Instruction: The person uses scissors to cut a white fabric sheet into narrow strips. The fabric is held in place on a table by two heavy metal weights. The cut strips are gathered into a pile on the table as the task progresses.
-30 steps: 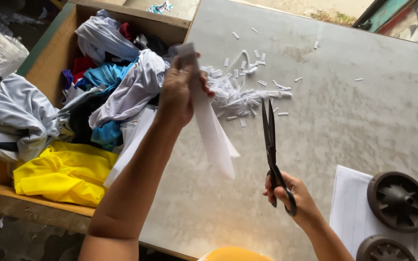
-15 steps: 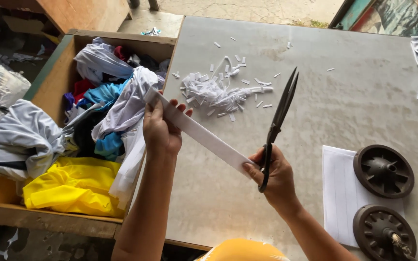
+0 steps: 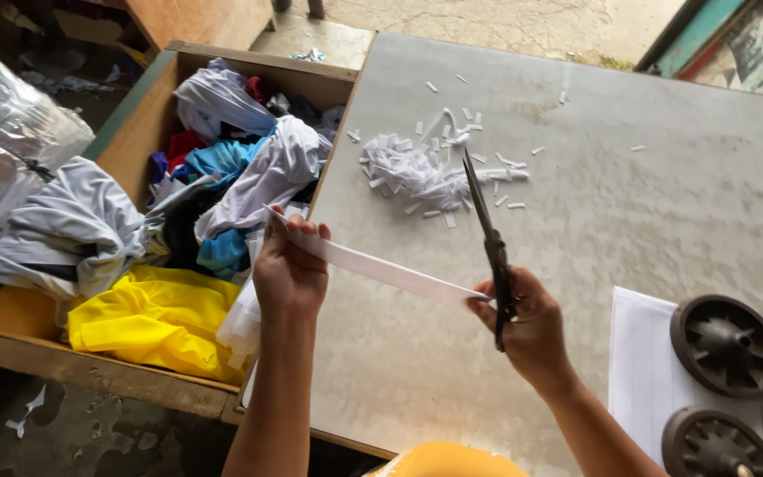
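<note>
My left hand (image 3: 289,269) pinches one end of a long white strip (image 3: 381,269) of paper or cloth, stretched flat above the grey table (image 3: 629,203). My right hand (image 3: 530,322) grips black scissors (image 3: 487,234) by the handles, blades closed and pointing away from me, and its fingers touch the strip's other end. A pile of small white cut pieces (image 3: 417,168) lies on the table beyond the scissor tips.
A wooden box (image 3: 72,371) left of the table holds several crumpled cloths, with a yellow one (image 3: 156,322) in front. Two black wheels (image 3: 728,344) rest on white sheets (image 3: 642,371) at the table's right. Silvery plastic bags (image 3: 11,124) sit far left.
The strip went from hanging down from my left hand to being stretched level between both hands. The scissors swung upright and their blades came together.
</note>
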